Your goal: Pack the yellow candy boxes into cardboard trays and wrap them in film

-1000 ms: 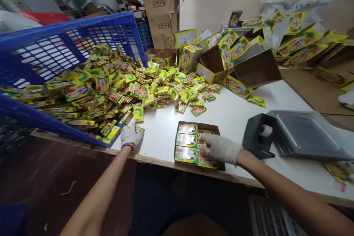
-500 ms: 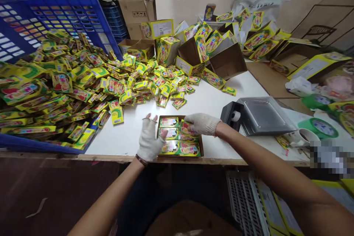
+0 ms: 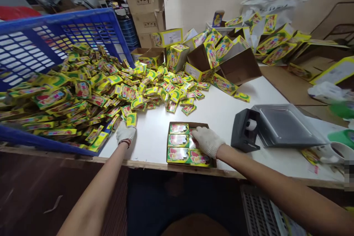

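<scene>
My left hand (image 3: 125,133), in a pale fingerless-looking work glove, reaches the edge of the heap of small boxes. Its fingers close around the lower end of a small yellow-green box (image 3: 131,119). In front of me an open brown-edged tray box (image 3: 168,136) holds several of the same small boxes (image 3: 178,140), lying flat in two columns. My right hand (image 3: 207,141), gloved too, is over the tray's right column with curled fingers on a small box, mostly hidden beneath them.
Left, a blue plastic crate (image 3: 69,16) lies tipped, spilling a large heap of small boxes (image 3: 91,88). Behind stand larger open cartons (image 3: 238,64). A black tape dispenser (image 3: 243,132) and a clear-grey plastic lid (image 3: 287,123) sit right of the tray. The table's wooden edge (image 3: 155,167) runs nearest me.
My left hand has left the tray's side and moved left to the heap, onto a small box. My right hand has settled lower into the tray's right column. The view has shifted left.
</scene>
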A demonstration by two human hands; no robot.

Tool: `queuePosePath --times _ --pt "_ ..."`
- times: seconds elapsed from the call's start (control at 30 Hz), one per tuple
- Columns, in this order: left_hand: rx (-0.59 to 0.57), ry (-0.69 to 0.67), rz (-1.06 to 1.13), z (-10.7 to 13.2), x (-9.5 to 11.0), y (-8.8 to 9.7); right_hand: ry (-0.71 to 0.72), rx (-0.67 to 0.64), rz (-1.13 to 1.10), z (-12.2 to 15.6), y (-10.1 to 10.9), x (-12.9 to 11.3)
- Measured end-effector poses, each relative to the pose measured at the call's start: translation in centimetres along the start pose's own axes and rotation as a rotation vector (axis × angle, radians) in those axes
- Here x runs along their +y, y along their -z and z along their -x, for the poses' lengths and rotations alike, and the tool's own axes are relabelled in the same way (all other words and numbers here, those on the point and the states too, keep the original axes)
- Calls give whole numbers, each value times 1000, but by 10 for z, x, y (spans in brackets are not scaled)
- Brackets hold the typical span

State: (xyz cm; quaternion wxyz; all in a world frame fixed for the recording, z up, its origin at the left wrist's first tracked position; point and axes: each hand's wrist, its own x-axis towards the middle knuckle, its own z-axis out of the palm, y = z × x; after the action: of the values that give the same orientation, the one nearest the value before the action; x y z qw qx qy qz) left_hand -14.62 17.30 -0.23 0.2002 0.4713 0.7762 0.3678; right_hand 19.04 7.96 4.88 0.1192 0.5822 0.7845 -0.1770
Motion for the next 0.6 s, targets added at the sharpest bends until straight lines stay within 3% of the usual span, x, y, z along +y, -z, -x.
queuePosePath --times 0.13,0.27,0.37,0.5,0.53,0.6 --pt "-157 140 346 27 4 -6 35 -61 -57 0 -7 -2" --pt "-392 248 696 68 26 -8 52 -37 -127 -6 1 0" --pt "-582 272 877 96 49 -10 22 176 -385 -6 15 1" --pt "-714 234 1011 121 86 -15 43 546 -881 -1 40 3" --pt "-750 221 1034 125 95 -17 54 571 -991 0 44 3" --pt "-849 155 1026 134 110 -24 66 475 -1208 4 49 2"
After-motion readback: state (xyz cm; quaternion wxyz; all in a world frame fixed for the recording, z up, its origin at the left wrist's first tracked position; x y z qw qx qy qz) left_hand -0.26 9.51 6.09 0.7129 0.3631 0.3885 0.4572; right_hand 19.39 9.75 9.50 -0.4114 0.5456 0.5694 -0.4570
